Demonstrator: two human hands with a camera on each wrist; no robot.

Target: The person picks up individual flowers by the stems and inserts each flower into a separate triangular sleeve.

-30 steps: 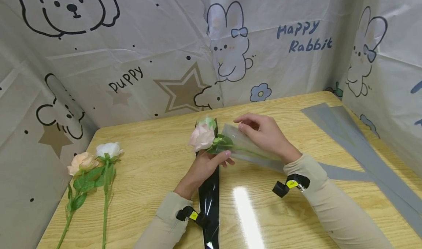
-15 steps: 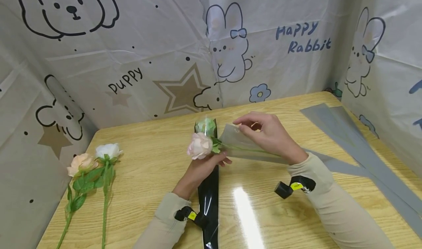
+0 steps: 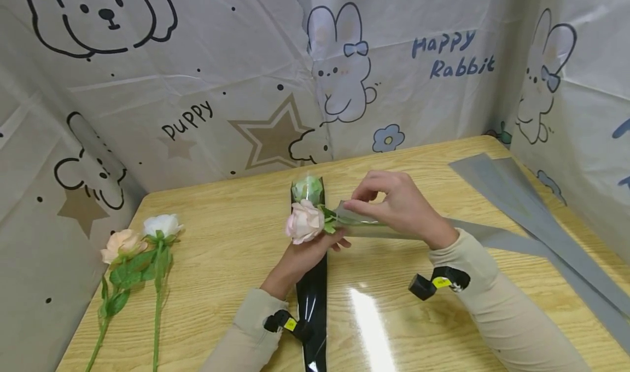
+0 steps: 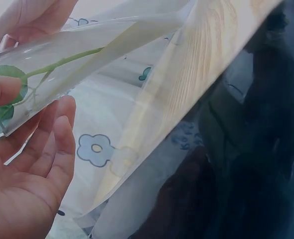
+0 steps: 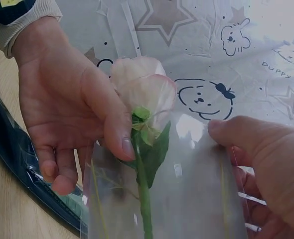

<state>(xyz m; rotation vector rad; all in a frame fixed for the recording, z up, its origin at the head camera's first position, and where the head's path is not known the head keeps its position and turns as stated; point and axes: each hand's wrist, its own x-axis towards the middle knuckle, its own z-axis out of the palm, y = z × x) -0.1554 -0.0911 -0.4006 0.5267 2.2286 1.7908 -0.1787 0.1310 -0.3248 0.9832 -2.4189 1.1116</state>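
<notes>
A pale pink rose [image 3: 306,222] lies with its stem inside a long translucent flower sleeve [image 3: 384,230], its bloom past the sleeve's mouth. My left hand [image 3: 302,260] holds it just below the bloom; in the right wrist view the thumb [image 5: 121,137] presses beside the green leaf [image 5: 156,157]. The other left fingers sit behind the sleeve, as the left wrist view shows. My right hand [image 3: 401,208] pinches the edge of the sleeve's mouth between thumb and fingers. Underneath, a black-backed sleeve [image 3: 312,306] holds a green flower [image 3: 307,189].
A peach rose [image 3: 123,244] and a white rose [image 3: 162,226] lie at the left of the wooden table [image 3: 221,251]. Several flat grey sleeves [image 3: 531,213] lie along its right side. A printed cloth [image 3: 197,76] stands round the back and sides.
The rose bloom has come slightly toward me, uncovering more of the green flower. My right hand has brought the pinched sleeve edge a little lower and left.
</notes>
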